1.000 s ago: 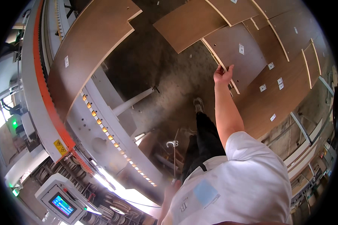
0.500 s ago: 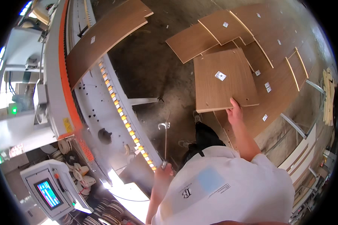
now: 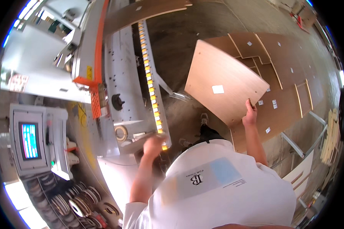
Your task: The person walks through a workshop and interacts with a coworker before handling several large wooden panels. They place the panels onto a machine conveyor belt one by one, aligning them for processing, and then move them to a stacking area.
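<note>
My right hand (image 3: 250, 115) grips a wood-grain panel (image 3: 221, 72) by its near right corner, thumb on the upper face. The panel is tilted up in the air, with a white label on its face and small holes near the corners. My left hand (image 3: 153, 145) is at the near end of the edge-banding machine (image 3: 124, 72), beside its row of yellow-and-white rollers (image 3: 151, 87). Motion smears its fingers, so I cannot make out whether it holds anything.
Labelled brown panels (image 3: 290, 65) lie spread on my right. Another panel (image 3: 141, 13) rests on the machine's far end. A control screen (image 3: 30, 141) stands left, above rolls of edge banding (image 3: 78, 204). Metal rails (image 3: 293, 145) are at right.
The panel in my right hand has turned and tipped, its face now catching light. My left hand has moved up and left, over the machine's end. The view has shifted.
</note>
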The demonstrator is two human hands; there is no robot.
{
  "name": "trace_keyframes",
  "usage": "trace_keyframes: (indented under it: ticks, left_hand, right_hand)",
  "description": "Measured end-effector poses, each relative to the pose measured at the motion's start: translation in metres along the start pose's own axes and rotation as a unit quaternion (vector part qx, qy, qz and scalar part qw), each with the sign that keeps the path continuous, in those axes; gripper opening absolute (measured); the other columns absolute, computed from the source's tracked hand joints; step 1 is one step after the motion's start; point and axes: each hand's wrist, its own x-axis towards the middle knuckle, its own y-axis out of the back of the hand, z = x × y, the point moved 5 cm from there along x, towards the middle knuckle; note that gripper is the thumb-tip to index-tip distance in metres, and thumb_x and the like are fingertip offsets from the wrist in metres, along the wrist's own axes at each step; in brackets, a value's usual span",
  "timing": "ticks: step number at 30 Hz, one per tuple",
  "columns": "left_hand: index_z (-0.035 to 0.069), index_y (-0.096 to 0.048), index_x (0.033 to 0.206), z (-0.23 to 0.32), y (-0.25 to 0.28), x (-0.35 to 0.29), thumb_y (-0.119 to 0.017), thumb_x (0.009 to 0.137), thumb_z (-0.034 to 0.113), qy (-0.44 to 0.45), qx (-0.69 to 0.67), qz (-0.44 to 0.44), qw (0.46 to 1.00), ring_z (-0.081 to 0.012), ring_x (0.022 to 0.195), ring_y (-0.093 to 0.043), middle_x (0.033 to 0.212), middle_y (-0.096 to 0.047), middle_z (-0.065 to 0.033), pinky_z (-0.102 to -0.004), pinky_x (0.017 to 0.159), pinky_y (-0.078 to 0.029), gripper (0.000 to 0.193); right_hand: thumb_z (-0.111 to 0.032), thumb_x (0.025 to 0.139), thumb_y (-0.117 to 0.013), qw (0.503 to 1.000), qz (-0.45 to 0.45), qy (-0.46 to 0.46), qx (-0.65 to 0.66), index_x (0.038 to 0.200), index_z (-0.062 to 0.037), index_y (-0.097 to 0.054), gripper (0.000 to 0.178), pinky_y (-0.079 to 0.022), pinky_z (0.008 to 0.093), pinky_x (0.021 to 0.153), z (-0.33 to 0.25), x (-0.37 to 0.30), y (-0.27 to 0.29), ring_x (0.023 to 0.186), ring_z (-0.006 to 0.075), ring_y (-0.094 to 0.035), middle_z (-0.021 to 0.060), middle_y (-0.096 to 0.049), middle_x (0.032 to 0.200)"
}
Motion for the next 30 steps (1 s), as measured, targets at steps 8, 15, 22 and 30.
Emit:
trace_keyframes:
  ticks: [8, 15, 22, 30]
  left_hand:
    - [0.013, -0.07, 0.124, -0.038, -0.029, -0.105, -0.064, 0.093, 0.06, -0.019, 0.022, -0.084, 0.996, -0.0359, 0.101, -0.071, 0.106, -0.075, -0.016, -0.0467, 0.085, -0.054, 0.057]
    - [0.009, -0.059, 0.078, -0.125, -0.093, -0.127, -0.074, 0.096, 0.035, 0.161, -0.505, 0.017, 0.848, -0.0059, 0.045, -0.041, 0.058, -0.049, 0.0049, -0.029, 0.042, -0.03, 0.036]
    - [0.004, -0.066, 0.09, -0.105, -0.14, -0.162, -0.073, 0.097, 0.034, -0.002, -0.562, -0.068, 0.825, -0.0068, 0.053, -0.048, 0.062, -0.055, 0.0021, -0.0277, 0.048, -0.036, 0.031]
    - [0.007, -0.056, 0.079, -0.202, -0.162, -0.247, -0.064, 0.103, 0.032, 0.226, -0.744, 0.28, 0.563, -0.0101, 0.045, -0.043, 0.056, -0.048, 0.0002, -0.0281, 0.042, -0.03, 0.035]
  right_hand:
    - [-0.044, 0.108, -0.05, 0.969, -0.145, -0.118, 0.161, 0.153, -0.0055, -0.041, 0.06, -0.04, 0.0486, 0.114, -0.012, -0.029, -0.067, 0.138, 0.0279, -0.048, 0.0084, -0.049, 0.153]
    - [-0.049, 0.107, -0.049, 0.948, -0.23, -0.169, 0.138, 0.151, -0.0054, -0.044, 0.063, -0.041, 0.0462, 0.113, 0.002, -0.063, -0.14, 0.136, 0.0288, -0.049, 0.0102, -0.051, 0.15]
    - [-0.052, 0.104, -0.053, 0.918, -0.25, -0.307, 0.019, 0.148, -0.0035, -0.047, 0.066, -0.043, 0.0434, 0.11, 0.044, -0.118, -0.218, 0.131, 0.0285, -0.054, 0.01, -0.056, 0.146]
    - [-0.051, 0.099, -0.063, 0.873, -0.327, -0.35, -0.089, 0.148, -0.006, -0.048, 0.068, -0.045, 0.0455, 0.108, 0.126, -0.151, -0.287, 0.132, 0.0269, -0.054, 0.0098, -0.056, 0.144]
